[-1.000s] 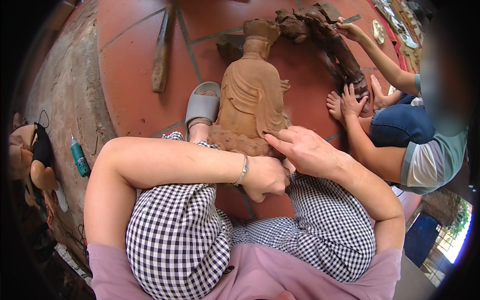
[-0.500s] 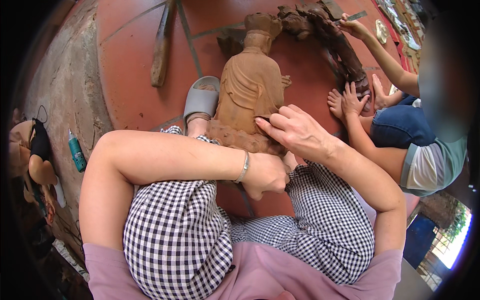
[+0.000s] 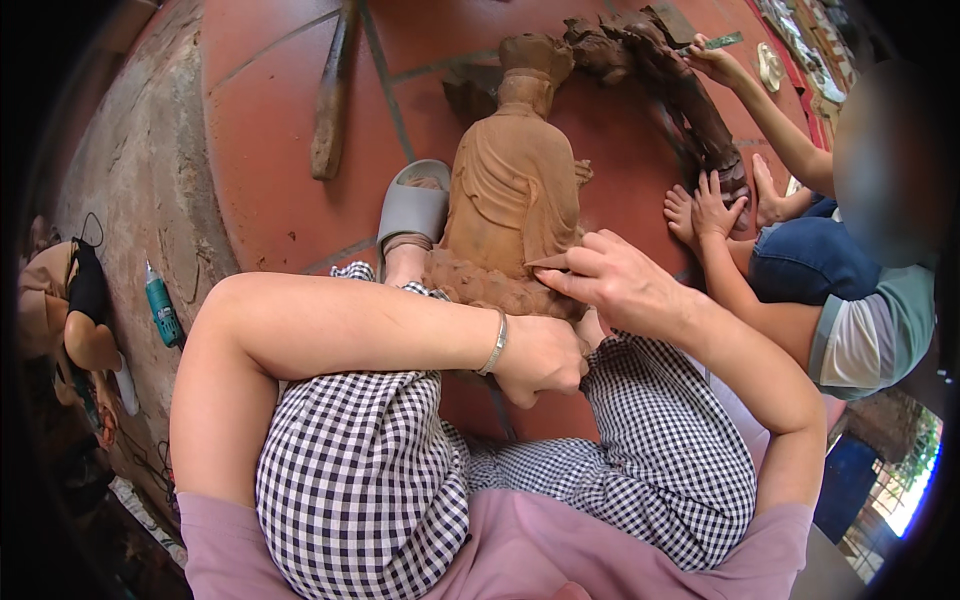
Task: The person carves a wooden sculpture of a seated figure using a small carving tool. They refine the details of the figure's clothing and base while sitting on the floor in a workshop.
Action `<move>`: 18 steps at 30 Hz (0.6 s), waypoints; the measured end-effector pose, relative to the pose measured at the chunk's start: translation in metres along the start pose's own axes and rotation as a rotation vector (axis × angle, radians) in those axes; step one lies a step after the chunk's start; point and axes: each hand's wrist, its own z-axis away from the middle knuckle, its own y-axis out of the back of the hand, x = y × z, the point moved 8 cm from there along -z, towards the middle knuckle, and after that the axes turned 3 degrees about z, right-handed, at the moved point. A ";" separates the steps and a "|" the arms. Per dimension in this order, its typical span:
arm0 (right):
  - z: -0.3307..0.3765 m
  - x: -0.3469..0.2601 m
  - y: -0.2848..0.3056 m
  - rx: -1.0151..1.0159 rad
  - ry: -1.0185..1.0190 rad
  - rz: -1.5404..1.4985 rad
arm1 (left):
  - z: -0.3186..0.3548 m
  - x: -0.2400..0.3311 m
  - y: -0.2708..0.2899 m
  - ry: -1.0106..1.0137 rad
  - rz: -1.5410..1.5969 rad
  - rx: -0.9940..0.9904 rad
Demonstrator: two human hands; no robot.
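A brown carved wooden statue [image 3: 510,185] of a robed seated figure stands between my feet, its lumpy base [image 3: 490,280] toward me. My right hand [image 3: 625,285] pinches a small brown pointed piece that looks like folded sandpaper [image 3: 550,262]. Its tip touches the lower robe, just above the base. My left arm crosses in front of the statue. At its end my left hand [image 3: 542,360], below a metal wrist band, is curled closed near the base. Its fingertips are turned away, so what they hold, if anything, is hidden.
Opposite, to the right, a person [image 3: 800,260] holds a flat blade-like tool [image 3: 723,41] against a dark, arched wooden carving [image 3: 690,110]. A wooden mallet-like handle [image 3: 330,130] lies on the red tiles. A teal power tool [image 3: 161,308] lies at left.
The view has shifted slightly. My right hand's pinched piece shows more plainly now, its tip still low on the robe. My left hand stays closed near the base.
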 end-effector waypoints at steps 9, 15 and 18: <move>-0.006 -0.015 -0.001 0.078 -0.138 0.107 | 0.001 0.000 -0.003 -0.009 -0.003 -0.006; -0.029 0.003 0.008 0.195 -0.143 0.338 | -0.003 -0.002 -0.003 0.011 0.012 -0.054; -0.040 0.015 0.009 0.165 -0.232 0.314 | -0.002 -0.002 -0.001 0.000 0.015 -0.030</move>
